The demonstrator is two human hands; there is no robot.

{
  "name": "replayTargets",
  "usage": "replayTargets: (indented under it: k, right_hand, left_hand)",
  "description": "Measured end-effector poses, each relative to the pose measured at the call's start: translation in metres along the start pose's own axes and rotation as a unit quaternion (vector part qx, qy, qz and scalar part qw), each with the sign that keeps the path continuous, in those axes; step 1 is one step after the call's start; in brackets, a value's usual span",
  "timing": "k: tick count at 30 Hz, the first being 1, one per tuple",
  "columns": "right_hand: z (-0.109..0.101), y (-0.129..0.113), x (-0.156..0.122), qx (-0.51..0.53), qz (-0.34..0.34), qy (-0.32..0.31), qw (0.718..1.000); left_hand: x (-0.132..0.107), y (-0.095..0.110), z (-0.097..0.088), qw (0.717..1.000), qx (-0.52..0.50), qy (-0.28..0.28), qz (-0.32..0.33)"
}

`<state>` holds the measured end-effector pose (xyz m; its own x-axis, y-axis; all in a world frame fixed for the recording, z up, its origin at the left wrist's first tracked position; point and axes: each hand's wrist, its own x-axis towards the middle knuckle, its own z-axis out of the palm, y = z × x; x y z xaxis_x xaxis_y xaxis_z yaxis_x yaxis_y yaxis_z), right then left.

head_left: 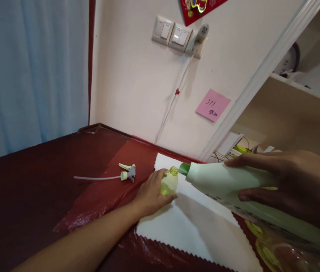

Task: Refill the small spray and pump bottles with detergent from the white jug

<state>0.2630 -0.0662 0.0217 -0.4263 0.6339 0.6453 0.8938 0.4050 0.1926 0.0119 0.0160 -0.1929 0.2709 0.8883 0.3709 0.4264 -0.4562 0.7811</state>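
Note:
My left hand [156,192] is wrapped round a small translucent yellow-green spray bottle [170,183], whose threaded neck is uncapped. In my right hand [284,181] is a large pale green bottle [216,175], tilted nearly level. Its green spout [184,168] points at the small bottle's neck, very close to it; whether they touch I cannot tell. Below both bottles lies a white cloth [199,223] with a zigzag edge. A grey and pale green trigger sprayer head [128,173], its thin dip tube stretching left, rests on the table to the left of my left hand.
The dark red table [35,181] carries a crumpled red plastic sheet [92,204]. A clear and yellow plastic item [273,249] sits at the lower right. Behind are a blue curtain [32,75], a plugged-in white cable [171,102], a pink note [213,105] and shelves [298,102].

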Motion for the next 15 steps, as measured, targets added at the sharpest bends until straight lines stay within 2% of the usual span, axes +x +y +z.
replayTargets:
  k: [4, 10, 15]
  right_hand:
    - [0.006, -0.008, -0.005, 0.007, 0.006, 0.018, 1.000]
    - [0.000, 0.000, 0.010, -0.046, -0.120, -0.119, 0.984]
    - [-0.003, 0.005, 0.011, -0.071, -0.130, -0.110, 0.983]
  left_hand:
    - [0.000, -0.001, 0.000, 1.000, 0.000, 0.000, 0.001]
    - [0.000, -0.001, 0.000, 1.000, 0.001, 0.000, -0.001]
    - [0.000, -0.002, 0.000, 1.000, 0.002, 0.000, -0.001]
